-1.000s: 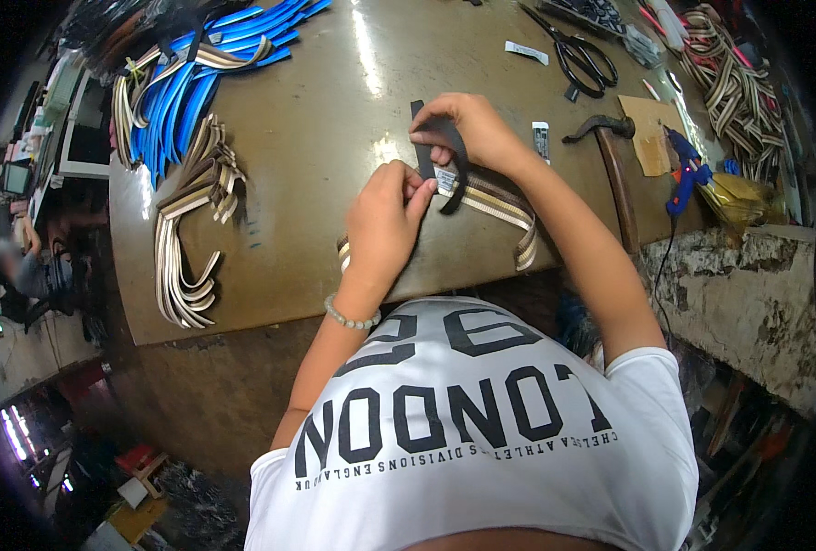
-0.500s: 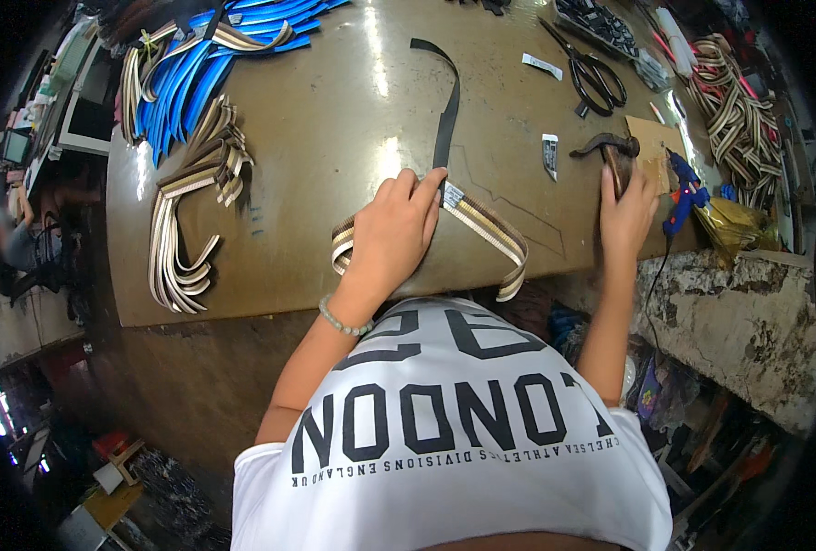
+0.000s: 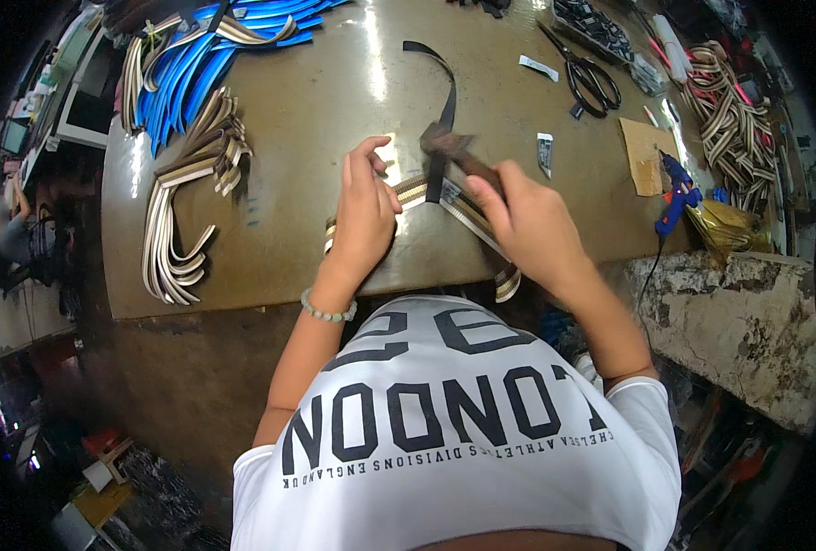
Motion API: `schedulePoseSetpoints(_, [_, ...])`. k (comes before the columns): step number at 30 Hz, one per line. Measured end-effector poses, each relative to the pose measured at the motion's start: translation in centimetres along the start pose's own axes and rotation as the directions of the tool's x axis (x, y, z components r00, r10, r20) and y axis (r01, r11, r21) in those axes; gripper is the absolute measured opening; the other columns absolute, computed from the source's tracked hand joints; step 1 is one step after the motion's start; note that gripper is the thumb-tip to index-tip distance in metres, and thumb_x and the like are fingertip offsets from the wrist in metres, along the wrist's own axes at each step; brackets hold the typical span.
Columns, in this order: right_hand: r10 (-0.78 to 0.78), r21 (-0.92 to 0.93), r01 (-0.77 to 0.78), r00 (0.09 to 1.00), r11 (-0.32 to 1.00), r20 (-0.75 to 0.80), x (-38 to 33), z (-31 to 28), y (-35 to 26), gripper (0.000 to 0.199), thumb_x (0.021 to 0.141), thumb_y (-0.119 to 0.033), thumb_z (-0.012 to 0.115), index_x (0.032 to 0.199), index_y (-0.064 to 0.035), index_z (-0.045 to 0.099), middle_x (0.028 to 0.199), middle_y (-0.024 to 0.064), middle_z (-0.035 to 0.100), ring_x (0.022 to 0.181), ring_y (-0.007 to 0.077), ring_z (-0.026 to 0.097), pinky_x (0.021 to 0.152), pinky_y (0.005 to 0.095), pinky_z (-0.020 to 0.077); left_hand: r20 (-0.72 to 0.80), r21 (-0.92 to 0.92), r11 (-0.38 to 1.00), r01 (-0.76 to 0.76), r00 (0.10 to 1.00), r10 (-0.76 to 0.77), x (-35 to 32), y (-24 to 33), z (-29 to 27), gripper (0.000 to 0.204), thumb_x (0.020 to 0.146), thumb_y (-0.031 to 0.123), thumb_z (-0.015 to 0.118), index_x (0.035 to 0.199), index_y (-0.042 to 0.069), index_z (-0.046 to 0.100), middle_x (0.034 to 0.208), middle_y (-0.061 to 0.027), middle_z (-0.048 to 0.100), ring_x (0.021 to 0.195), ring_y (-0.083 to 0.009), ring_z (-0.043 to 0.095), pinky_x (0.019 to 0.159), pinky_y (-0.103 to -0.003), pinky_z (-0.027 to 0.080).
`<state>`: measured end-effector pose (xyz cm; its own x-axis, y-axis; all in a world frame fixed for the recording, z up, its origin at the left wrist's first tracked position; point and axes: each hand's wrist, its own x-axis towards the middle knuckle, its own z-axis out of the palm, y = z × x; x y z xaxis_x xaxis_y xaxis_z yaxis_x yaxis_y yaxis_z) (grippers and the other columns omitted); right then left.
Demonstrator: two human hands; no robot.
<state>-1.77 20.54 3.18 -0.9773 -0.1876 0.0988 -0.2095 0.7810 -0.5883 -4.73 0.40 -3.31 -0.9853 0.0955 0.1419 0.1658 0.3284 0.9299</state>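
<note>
Brown-striped strap [image 3: 411,190] lies on the tabletop [image 3: 302,138], black strip [image 3: 450,92] across its bend. Right hand [image 3: 538,220] grips the hammer [image 3: 467,158], head over the strip; left hand [image 3: 364,207], fingers loosely parted, partly covers the strap.

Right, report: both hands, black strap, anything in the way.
Right hand gripping hammer. Left hand open, beside striped webbing. Lower end of black strap on the webbing. Hammer hiding part of the strap.
</note>
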Motion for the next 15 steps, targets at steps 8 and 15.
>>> schedulePoseSetpoints(8, [0.100,-0.058,-0.095,0.991,0.994,0.092,-0.8,0.5,1.1,0.036,0.097,-0.037,0.058,0.093,-0.0014,0.052,0.076,0.0284,0.063,0.073,0.0498,0.062,0.061,0.0540,0.0490,0.012,0.080,0.997,-0.005,1.000,0.004,0.2,0.6,0.1,0.027,0.097,0.005,0.044,0.123,-0.001,0.048,0.101,-0.0127,0.049,0.067,-0.0178,0.056,0.067,-0.031,0.050])
schedulePoseSetpoints(15, [0.310,-0.052,-0.402,0.776,0.914,-0.549,-1.3,-2.9,9.0,0.045,0.099,-0.043,0.053,0.098,0.0006,0.062,0.087,0.0266,0.066,0.082,0.0462,0.064,0.068,0.0494,0.0491,0.060,0.551,0.816,-0.177,0.983,0.173,-1.1,2.6,2.3,0.050,0.080,0.042,0.075,0.108,0.002,0.061,0.098,-0.0153,0.057,0.085,-0.0316,0.062,0.074,-0.040,0.051])
